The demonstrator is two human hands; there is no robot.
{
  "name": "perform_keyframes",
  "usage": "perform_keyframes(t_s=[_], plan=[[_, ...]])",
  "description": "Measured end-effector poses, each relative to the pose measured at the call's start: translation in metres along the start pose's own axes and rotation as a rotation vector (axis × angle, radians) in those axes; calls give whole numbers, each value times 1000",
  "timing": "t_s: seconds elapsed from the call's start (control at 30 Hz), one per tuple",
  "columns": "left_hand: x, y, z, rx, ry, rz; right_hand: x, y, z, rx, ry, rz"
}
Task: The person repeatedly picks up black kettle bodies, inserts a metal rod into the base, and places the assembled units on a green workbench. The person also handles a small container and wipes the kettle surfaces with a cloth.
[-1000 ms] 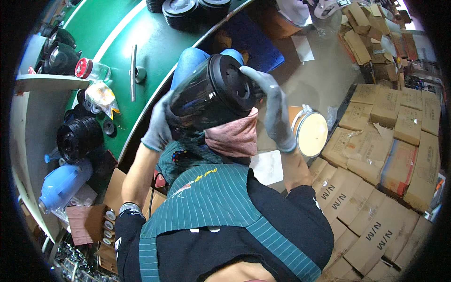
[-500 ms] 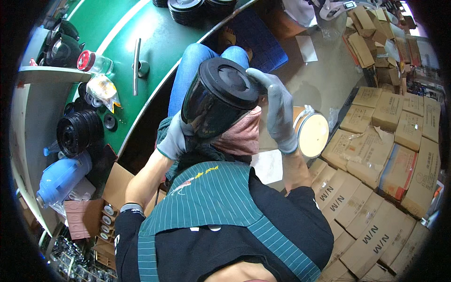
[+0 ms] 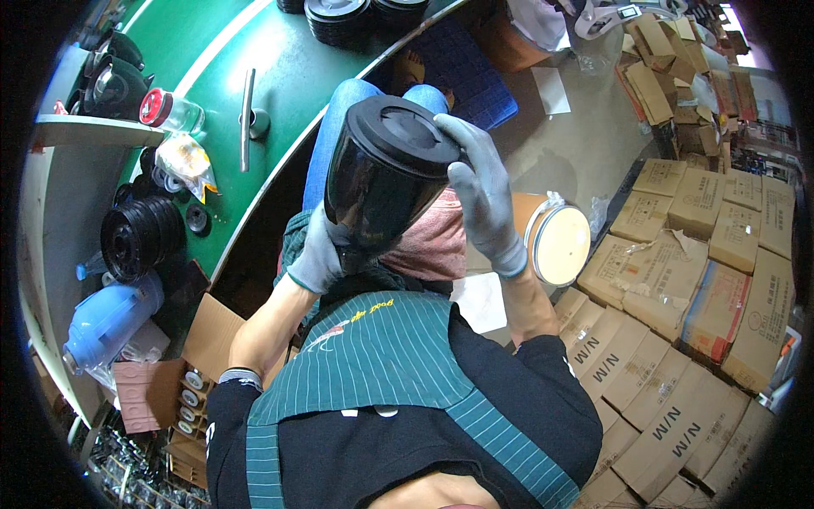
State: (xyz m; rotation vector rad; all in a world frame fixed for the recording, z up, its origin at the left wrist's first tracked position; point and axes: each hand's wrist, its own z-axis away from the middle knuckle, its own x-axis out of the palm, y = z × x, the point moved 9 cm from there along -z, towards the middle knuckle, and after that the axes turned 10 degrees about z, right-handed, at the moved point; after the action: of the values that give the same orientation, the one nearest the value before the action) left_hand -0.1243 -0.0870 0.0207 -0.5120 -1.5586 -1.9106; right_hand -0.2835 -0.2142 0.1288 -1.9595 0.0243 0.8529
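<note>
Holding black canister (image 3: 373, 199), left grip (image 3: 318, 254) wrapped low, right grip (image 3: 483, 191) half-open at lid rim (image 3: 381, 148), table edge (image 3: 283, 161) leftward

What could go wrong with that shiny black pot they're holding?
The black pot looks smooth and shiny, so it might slip from the gloved left hand and drop. Also, the gloved right hand is at the edge of the black lid, so a careless push there could perhaps tip the pot.

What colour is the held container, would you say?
The container is black, shown in the head view.
</note>
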Motion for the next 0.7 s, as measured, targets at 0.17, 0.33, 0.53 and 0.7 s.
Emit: perform_keyframes(t_s=[0.17, 0.33, 0.53, 0.7], plan=[[-75, 28, -14, 86, 380, 34, 18, 34, 12, 311, -95, -550], [4, 127, -12, 374, 219, -702, 73, 87, 34, 709, -177, -914], [74, 148, 11, 509, -310, -676, 92, 91, 47, 498, -196, -1083], [84, 144, 25, 618, -345, -691, 84, 86, 50, 417, -163, -825]])
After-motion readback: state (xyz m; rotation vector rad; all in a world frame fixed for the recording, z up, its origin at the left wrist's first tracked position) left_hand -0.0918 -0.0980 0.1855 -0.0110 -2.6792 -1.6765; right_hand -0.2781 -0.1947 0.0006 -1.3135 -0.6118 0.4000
